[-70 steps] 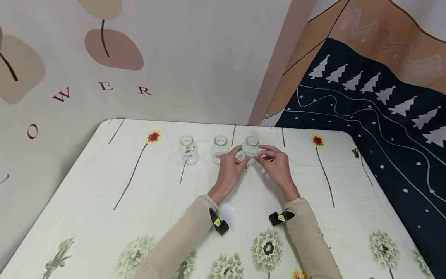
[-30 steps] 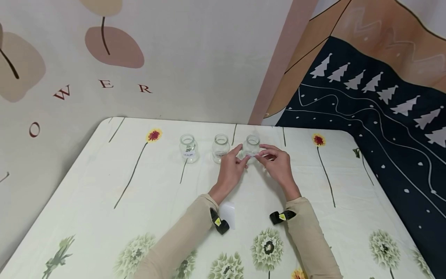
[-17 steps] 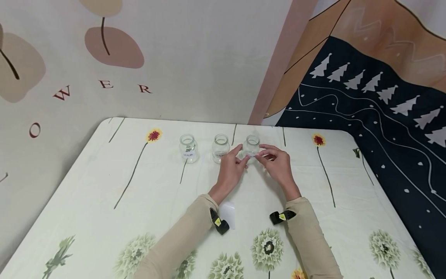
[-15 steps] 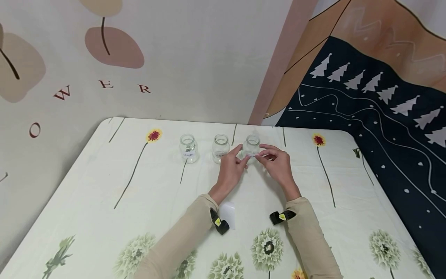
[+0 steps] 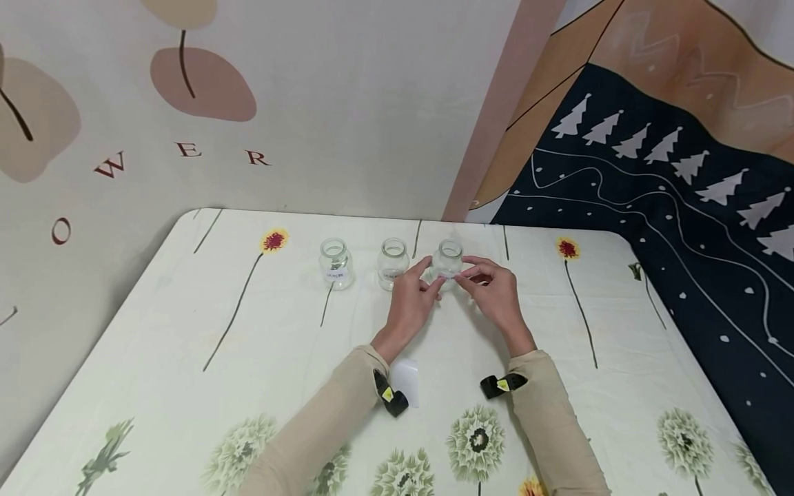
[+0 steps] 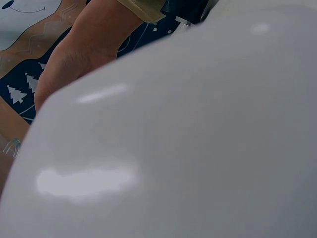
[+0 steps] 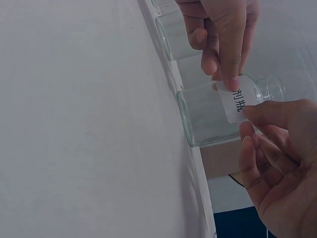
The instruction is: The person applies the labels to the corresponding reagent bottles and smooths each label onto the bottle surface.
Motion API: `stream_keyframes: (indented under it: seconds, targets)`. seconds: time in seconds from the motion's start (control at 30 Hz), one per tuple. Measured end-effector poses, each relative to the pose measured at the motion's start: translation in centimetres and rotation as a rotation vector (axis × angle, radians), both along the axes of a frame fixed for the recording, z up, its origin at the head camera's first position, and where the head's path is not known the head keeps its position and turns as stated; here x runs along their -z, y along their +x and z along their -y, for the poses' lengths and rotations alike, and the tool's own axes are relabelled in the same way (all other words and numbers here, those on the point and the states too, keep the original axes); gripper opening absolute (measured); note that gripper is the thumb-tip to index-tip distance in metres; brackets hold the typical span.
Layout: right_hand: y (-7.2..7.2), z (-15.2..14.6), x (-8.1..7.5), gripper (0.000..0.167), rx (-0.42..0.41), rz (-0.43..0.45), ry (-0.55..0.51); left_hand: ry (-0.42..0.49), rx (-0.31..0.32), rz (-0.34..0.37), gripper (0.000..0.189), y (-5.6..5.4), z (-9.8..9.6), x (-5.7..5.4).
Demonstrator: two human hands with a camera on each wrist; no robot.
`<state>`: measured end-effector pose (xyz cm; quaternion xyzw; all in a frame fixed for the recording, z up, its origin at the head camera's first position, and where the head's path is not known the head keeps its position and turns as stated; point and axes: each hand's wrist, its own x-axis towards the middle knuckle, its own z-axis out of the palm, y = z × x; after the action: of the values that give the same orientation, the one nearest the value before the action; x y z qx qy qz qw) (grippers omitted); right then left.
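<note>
Both hands hold the rightmost clear glass jar [image 5: 448,259], which stands upright with its mouth uncovered. A white label [image 7: 229,106] with dark handwritten characters lies across its side. The left hand [image 5: 412,296] grips the jar's left side, its thumb on the label's edge. From the right, the right hand [image 5: 493,293] grips it, thumb on the label's other end. To the left stand a middle glass jar [image 5: 392,256] and a left glass jar [image 5: 336,262], both labelled. A glossy white sheet [image 6: 188,139] blocks most of the left wrist view, hiding the left hand there.
The white sheet [image 5: 406,382] shows beside the left wrist; whether it touches the table is unclear. A white flowered cloth [image 5: 279,386] covers the table. The table's far edge, just behind the jars, meets a pale wall hanging [image 5: 347,138]. A navy hanging [image 5: 620,186] borders the right.
Both hands stay on the rightmost jar in nearly the same pose. The other jars and the white sheet have not moved. The head view has shifted very slightly.
</note>
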<state>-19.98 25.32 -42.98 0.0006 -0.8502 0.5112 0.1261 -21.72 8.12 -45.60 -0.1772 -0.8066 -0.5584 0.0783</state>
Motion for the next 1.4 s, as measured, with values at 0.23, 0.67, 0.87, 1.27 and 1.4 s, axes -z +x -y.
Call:
stream_keyframes:
  seconds: [0.23, 0.67, 0.87, 1.27, 1.4]
  targets:
    - [0.04, 0.01, -0.02, 0.011, 0.004, -0.007, 0.009, -0.002, -0.002, 0.007, 0.050, -0.03, -0.03, 0.11]
    - [-0.03, 0.01, 0.00, 0.012, 0.021, 0.004, 0.022, -0.017, -0.001, 0.019, 0.049, 0.05, 0.02, -0.03]
    - [-0.05, -0.03, -0.07, 0.012, 0.020, 0.001, 0.007, -0.013, 0.001, 0.018, 0.050, 0.02, -0.03, -0.13]
    - [-0.09, -0.12, 0.04, 0.013, 0.022, -0.004, 0.012, -0.008, 0.000, 0.020, 0.050, -0.05, -0.04, -0.01]
    - [-0.10, -0.11, 0.04, 0.012, 0.021, -0.006, 0.011, -0.015, 0.000, 0.017, 0.050, -0.05, 0.00, 0.01]
